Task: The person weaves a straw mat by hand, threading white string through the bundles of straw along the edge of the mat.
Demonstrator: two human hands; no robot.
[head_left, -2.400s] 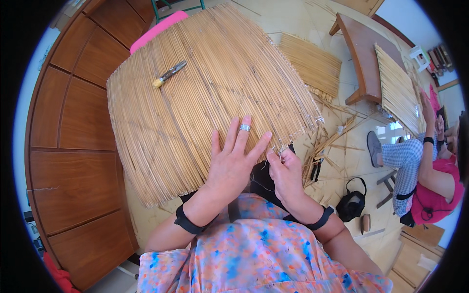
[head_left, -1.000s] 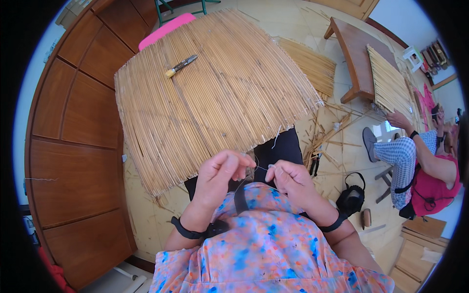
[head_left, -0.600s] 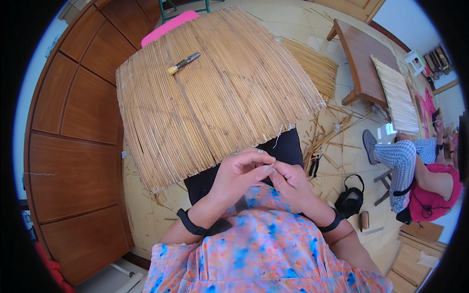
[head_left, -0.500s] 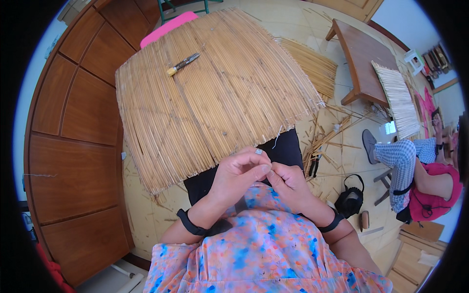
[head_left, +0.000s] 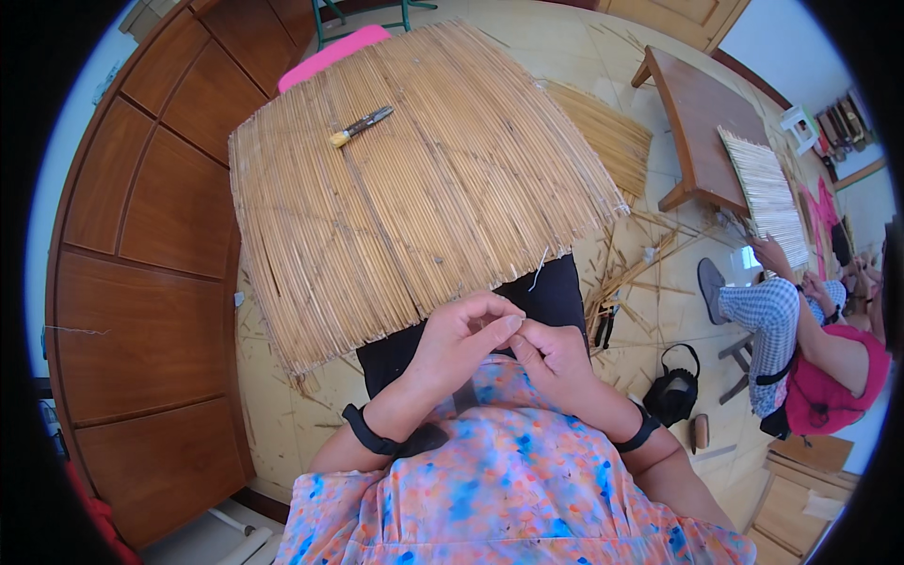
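Both hands (head_left: 461,344) meet, fingertips pinched, contents hidden.

I wear this wide fisheye camera on my head, the left of two, and it faces down over my patterned top (head_left: 490,471) at the lower centre. My left grip (head_left: 457,344) and right grip (head_left: 565,367) sit near the lens, just below mid-frame; the reed mat (head_left: 405,202) spreads beyond, upper centre. Wooden cabinet doors (head_left: 141,330) curve along the left edge.
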